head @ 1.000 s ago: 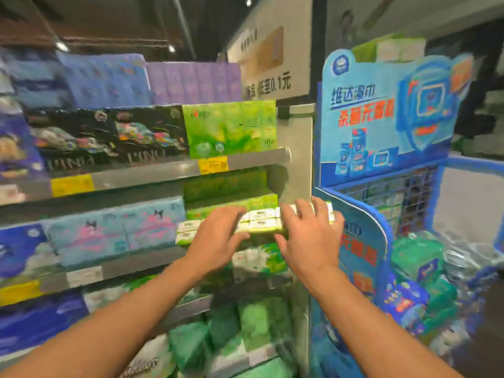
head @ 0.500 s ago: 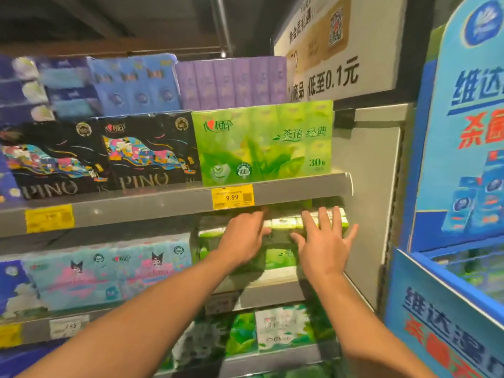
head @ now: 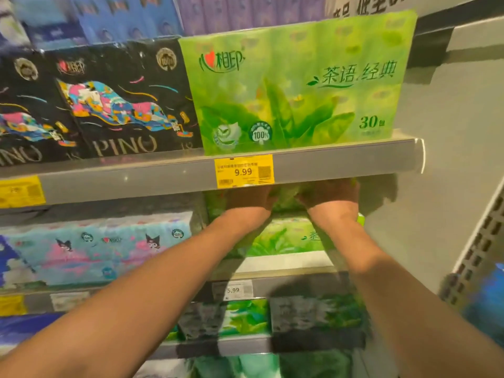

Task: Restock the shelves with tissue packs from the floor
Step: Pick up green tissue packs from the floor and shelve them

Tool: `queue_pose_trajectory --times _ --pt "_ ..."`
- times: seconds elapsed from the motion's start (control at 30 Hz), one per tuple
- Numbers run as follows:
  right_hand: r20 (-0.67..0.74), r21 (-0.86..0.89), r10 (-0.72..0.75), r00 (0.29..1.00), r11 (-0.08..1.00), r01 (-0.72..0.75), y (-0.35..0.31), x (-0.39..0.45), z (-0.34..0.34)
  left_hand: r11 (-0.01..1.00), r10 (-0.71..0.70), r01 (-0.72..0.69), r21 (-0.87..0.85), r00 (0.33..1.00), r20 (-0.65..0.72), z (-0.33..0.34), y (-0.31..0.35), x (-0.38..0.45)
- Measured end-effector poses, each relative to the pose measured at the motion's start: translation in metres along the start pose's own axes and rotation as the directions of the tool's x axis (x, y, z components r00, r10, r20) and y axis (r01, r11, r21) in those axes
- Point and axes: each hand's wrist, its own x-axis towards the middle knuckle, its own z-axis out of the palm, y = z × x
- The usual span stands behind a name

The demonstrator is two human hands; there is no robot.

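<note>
- Head view: my left hand [head: 252,199] and right hand [head: 331,196] both reach in under the grey shelf edge [head: 341,166], above the green tissue pack [head: 283,236] lying on the middle shelf.
- The shelf edge hides my fingers, so I cannot tell how far either hand is open or what it holds.
- A yellow 9.99 price tag [head: 244,171] sits just above my left hand.

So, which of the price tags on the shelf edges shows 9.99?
The yellow price tag below the big green tissue pack shows 9.99; the white tag lower down shows 5.99.
</note>
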Motion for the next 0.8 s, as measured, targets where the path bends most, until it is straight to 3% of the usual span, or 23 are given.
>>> queue_pose_trajectory --times 0.07,0.13,0.23,0.27,0.4,0.5,0.6,0.73,0.8 --pt "-0.044 0.018 -0.030 0.999 0.999 0.031 0.001 -0.002 -0.005 0.989 0.139 -0.124 0.076 0.957 -0.253 0.008 -0.009 -0.001" --pt "-0.078 0.020 -0.007 0.997 1.000 0.009 -0.003 -0.018 -0.010 0.961 0.272 -0.223 0.165 0.871 -0.408 0.009 -0.010 -0.012" --pt "0.031 -0.018 0.040 0.999 0.999 -0.039 -0.016 -0.050 -0.025 0.955 0.290 -0.233 0.184 0.866 -0.408 0.012 -0.013 -0.033" --pt "-0.019 0.013 0.011 1.000 1.000 -0.010 -0.017 -0.063 -0.027 0.944 0.322 -0.256 0.208 0.852 -0.413 0.014 -0.015 -0.041" --pt "-0.157 0.157 -0.031 0.987 0.986 0.056 -0.012 -0.131 -0.038 0.821 0.559 -0.532 0.206 0.678 -0.478 0.035 -0.024 -0.078" --pt "-0.184 0.210 0.023 0.983 0.978 0.016 -0.004 -0.203 -0.055 0.736 0.640 -0.666 0.120 0.628 -0.443 0.062 -0.021 -0.112" --pt "-0.081 0.212 0.206 0.975 0.960 -0.185 0.005 -0.301 -0.072 0.607 0.762 -0.792 0.065 0.557 -0.331 0.103 -0.009 -0.161" --pt "0.096 0.135 0.447 0.889 0.879 -0.456 0.024 -0.433 -0.097 0.414 0.895 -0.909 -0.048 0.416 -0.159 0.160 0.020 -0.244" --pt "0.115 0.073 0.567 0.816 0.814 -0.576 0.040 -0.499 -0.118 0.310 0.947 -0.942 -0.127 0.317 -0.045 0.187 0.044 -0.293"
